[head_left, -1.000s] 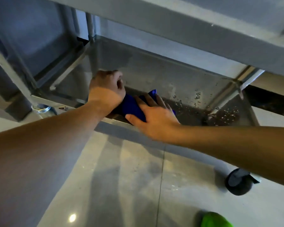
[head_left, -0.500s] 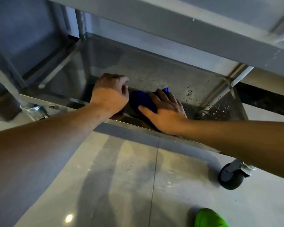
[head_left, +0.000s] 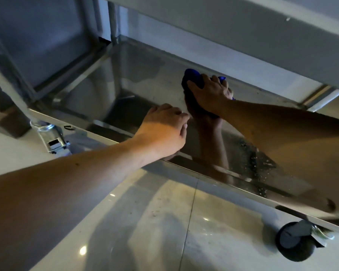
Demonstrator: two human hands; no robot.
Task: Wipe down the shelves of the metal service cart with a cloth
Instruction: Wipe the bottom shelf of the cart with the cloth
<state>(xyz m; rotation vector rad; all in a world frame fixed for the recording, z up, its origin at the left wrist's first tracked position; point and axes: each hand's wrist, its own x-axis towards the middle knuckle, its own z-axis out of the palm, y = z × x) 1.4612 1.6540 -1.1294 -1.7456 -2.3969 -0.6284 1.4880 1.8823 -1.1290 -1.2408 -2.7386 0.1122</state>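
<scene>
Midshelf, right hand presses cloth (left hand at front rim).
</scene>
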